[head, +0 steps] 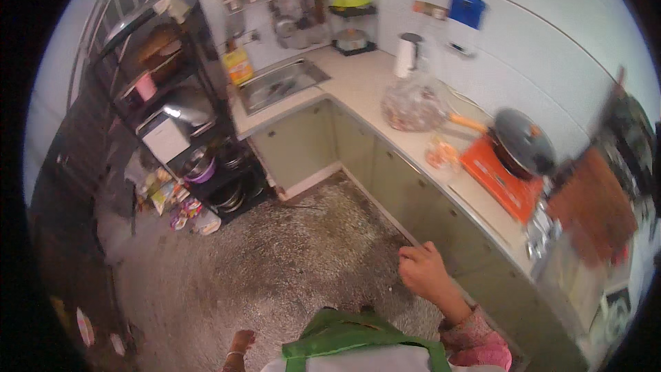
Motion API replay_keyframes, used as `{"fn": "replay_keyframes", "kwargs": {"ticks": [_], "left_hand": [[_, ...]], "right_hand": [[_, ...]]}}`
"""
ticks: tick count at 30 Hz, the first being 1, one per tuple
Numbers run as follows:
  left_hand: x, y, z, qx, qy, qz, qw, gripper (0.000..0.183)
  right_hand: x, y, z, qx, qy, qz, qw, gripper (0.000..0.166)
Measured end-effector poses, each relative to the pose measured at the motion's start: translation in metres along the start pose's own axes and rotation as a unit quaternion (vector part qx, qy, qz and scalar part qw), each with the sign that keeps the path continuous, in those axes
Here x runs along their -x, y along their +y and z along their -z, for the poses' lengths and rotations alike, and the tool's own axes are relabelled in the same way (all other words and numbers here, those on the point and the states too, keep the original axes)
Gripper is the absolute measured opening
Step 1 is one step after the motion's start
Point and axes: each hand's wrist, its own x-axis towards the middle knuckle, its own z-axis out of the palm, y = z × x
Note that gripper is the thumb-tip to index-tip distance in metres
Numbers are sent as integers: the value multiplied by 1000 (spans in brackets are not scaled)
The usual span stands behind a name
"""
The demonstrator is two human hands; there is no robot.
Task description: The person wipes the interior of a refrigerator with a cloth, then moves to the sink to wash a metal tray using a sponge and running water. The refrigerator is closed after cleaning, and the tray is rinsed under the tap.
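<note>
My right hand (424, 271) hangs over the floor beside the greenish base cabinets (413, 191), with its fingers curled in and nothing visible in it. Low in the view my left hand (244, 341), a band at its wrist, hangs above the speckled floor (289, 248); it is small and blurred. I wear a green apron (356, 333). On the worktop (361, 75) to the right are a tied clear plastic bag (413, 106) of food, a smaller bag of orange-pink pieces (441, 152), and an orange portable stove (496, 175) bearing a lidded black pan (524, 139).
A steel sink (281, 85) is set into the far corner, with a white kettle (408, 54) along the wall. A dark shelf rack (206, 139) stands at left, packets (170, 196) at its foot. A brown board (594, 206) is at right.
</note>
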Motion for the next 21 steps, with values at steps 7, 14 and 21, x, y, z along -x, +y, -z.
{"fn": "replay_keyframes", "kwargs": {"ticks": [7,14,21], "left_hand": [[-70,2,32,195,-79,50,976,17],[-255,231,58,104,122,-214,964,29],[-144,683,38,41,-36,-536,843,23]], "right_hand": [[-247,57,-116,-107,-17,160,981,5],[-441,101,-184,-49,-166,217,961,4],[-611,214,-202,-29,-190,95,977,12]]}}
